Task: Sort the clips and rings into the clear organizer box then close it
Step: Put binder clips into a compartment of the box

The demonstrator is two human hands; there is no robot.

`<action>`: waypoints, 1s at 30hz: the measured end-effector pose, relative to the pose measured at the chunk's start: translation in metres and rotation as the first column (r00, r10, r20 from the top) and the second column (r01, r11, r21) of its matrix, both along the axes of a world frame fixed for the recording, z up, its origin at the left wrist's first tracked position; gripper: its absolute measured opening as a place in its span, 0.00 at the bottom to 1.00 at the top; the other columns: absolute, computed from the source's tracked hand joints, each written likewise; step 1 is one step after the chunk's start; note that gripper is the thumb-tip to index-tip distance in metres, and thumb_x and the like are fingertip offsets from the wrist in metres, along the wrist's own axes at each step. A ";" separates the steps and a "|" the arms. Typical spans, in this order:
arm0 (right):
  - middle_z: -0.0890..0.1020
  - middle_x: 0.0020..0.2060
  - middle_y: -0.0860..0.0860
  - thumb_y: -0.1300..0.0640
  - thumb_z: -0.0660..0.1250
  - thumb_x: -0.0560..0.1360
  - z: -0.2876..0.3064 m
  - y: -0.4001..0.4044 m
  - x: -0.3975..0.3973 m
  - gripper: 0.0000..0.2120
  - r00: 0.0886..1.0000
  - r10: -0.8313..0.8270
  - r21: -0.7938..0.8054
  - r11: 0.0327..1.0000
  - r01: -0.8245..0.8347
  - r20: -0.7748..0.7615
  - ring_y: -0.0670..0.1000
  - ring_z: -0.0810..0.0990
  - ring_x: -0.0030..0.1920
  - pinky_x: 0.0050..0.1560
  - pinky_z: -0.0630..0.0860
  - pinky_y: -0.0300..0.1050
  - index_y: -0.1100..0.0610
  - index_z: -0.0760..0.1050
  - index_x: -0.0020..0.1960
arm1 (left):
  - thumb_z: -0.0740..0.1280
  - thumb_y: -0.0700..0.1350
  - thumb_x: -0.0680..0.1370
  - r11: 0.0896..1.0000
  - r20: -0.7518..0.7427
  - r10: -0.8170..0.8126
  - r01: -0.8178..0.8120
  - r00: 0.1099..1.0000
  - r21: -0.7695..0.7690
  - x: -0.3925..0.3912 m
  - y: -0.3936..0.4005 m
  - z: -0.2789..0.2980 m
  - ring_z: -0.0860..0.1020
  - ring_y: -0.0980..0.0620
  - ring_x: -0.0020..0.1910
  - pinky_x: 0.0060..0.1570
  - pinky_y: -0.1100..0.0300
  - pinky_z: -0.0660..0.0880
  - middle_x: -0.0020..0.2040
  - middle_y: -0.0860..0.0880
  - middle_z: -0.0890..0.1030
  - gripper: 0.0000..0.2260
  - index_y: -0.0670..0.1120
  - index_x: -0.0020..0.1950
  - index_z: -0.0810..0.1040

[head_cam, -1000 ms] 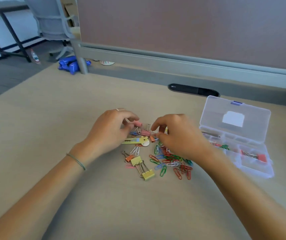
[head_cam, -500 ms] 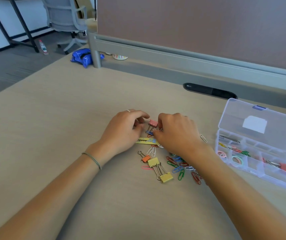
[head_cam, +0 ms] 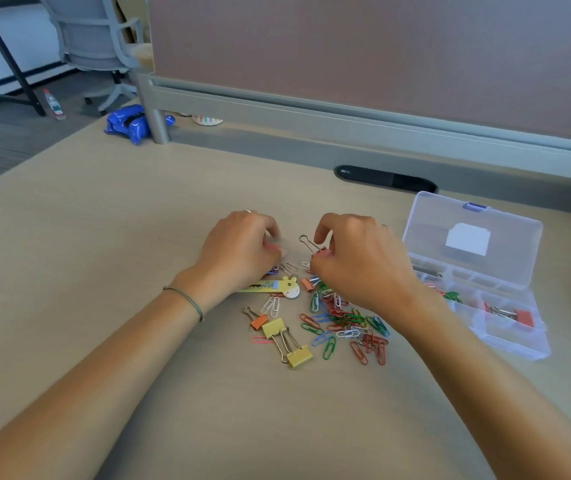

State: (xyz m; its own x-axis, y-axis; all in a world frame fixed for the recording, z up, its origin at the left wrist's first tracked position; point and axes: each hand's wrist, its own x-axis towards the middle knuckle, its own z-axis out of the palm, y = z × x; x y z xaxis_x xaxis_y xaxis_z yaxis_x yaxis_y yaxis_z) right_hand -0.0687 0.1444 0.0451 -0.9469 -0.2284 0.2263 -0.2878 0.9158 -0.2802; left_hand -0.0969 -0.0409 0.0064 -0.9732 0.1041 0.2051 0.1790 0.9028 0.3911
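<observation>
Head view, left to right: a grey office chair (head_cam: 93,39) stands on the floor at the far left, with a glue bottle (head_cam: 54,105) lying near it and a blue crumpled bag (head_cam: 131,123) at the wooden desk's (head_cam: 86,237) far corner. The left hand (head_cam: 242,247) rests knuckles-up at the pile's far edge, fingers curled under; whether they pinch anything cannot be told. A thin bracelet (head_cam: 187,301) circles that wrist. Just beside the hand lie a yellow giraffe-shaped clip (head_cam: 277,287), a small orange binder clip (head_cam: 258,320) and two yellow binder clips (head_cam: 287,342) with their wire handles overlapping. Coloured paper clips (head_cam: 342,327) spread loosely toward the right. The right hand (head_cam: 356,261) hovers over them, thumb and forefinger pinching a small pink binder clip (head_cam: 311,245) whose wire handle sticks up to the left. At the far right, the clear organizer box (head_cam: 505,344) sits open on the desk, lid (head_cam: 471,237) tilted back, with paper clips and an orange binder clip (head_cam: 523,317) in separate compartments.
</observation>
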 end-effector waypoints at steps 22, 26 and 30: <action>0.82 0.42 0.45 0.51 0.70 0.74 0.046 0.193 0.027 0.07 0.959 -0.102 -0.087 0.988 0.129 0.264 0.44 0.78 0.40 0.40 0.73 0.36 0.48 0.84 0.51 | 0.74 0.55 0.75 0.939 0.024 -0.198 0.182 0.980 0.293 0.013 0.124 0.048 0.78 0.55 0.33 0.35 0.58 0.72 0.32 0.54 0.82 0.09 0.52 0.38 0.84; 0.80 0.41 0.44 0.52 0.70 0.74 0.049 0.221 0.030 0.08 0.942 -0.101 -0.084 0.987 0.135 0.321 0.44 0.77 0.41 0.38 0.69 0.34 0.47 0.82 0.54 | 0.72 0.52 0.77 0.887 0.047 -0.316 0.278 0.947 0.369 0.009 0.170 0.051 0.80 0.52 0.35 0.42 0.53 0.77 0.34 0.51 0.84 0.09 0.51 0.39 0.84; 0.80 0.40 0.42 0.53 0.69 0.74 0.049 0.236 0.029 0.07 0.930 -0.120 -0.071 0.986 0.154 0.348 0.43 0.77 0.41 0.37 0.70 0.35 0.47 0.83 0.51 | 0.71 0.51 0.78 0.848 0.075 -0.391 0.328 0.917 0.416 0.006 0.211 0.049 0.79 0.55 0.33 0.39 0.54 0.78 0.34 0.52 0.83 0.09 0.51 0.39 0.85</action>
State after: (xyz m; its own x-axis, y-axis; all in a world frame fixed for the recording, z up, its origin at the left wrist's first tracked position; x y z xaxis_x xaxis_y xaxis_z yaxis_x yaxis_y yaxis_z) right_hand -0.0396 0.3806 0.0940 -0.9912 -0.0842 -0.1017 -0.0330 0.9036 -0.4271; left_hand -0.0909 0.1696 0.0552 -0.9051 0.3956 0.1561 0.3714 0.5562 0.7434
